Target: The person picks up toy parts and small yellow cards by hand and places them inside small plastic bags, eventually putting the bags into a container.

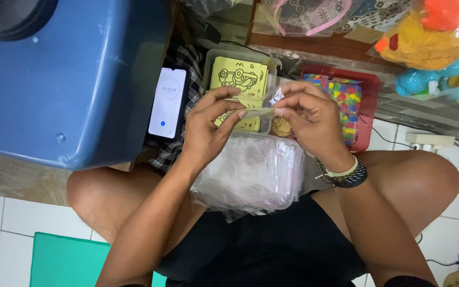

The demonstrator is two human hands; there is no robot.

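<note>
My left hand [211, 125] and my right hand [309, 119] both pinch a small clear plastic bag [258, 106], holding it between them above my lap. Under the hands lies a thick stack of clear plastic bags [251, 172] resting on my crossed legs. Behind the hands stands a clear container [272, 64] with yellow picture cards [237, 77] bearing a black line drawing. A bundle of rubber bands [281, 127] lies beside it, just under my right hand.
A blue plastic bin [65, 79] fills the left. A phone [167, 103] with a lit timer screen lies on checked cloth. A red tray [370, 106] holds several colourful small pieces. Bagged toys [431, 42] sit at top right; a power strip [428, 141] lies on the tiles.
</note>
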